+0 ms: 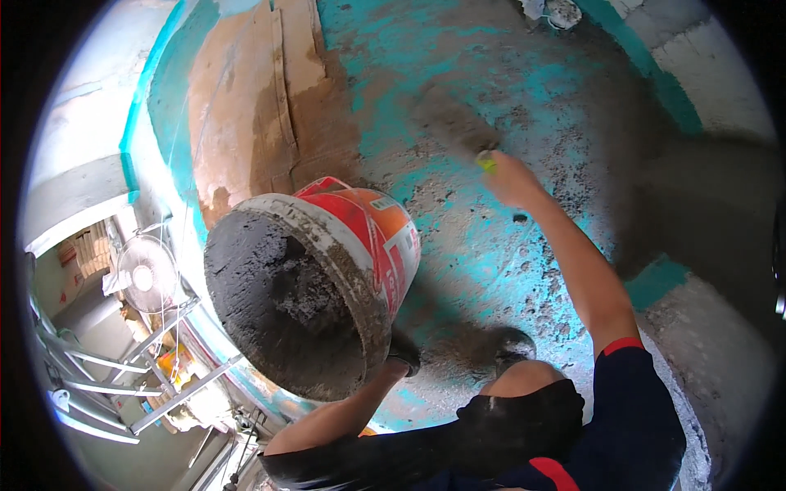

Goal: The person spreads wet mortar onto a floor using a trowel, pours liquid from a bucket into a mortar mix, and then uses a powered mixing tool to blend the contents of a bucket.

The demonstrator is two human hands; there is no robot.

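Observation:
My right hand [511,180] grips a trowel by its yellow-green handle [486,162]. The trowel blade [454,123] is grey with mortar and blurred, over the teal-and-grey floor. To the left, a white plastic bucket [362,215] with red and orange printing tips its mouth towards me. Dark grey wet mortar [276,307] fills much of it, hollowed in the middle, and mortar is smeared over the rim. My left forearm [344,408] reaches behind the bucket's lower side. The left hand itself is hidden there, so its grip does not show.
Brown cardboard sheets [245,110], partly wet, lie on the floor at the upper left. A metal stepladder [178,393] and a fan [146,273] stand at the lower left. Smooth grey mortar [706,196] covers the right side. A small tub [563,13] sits at the top.

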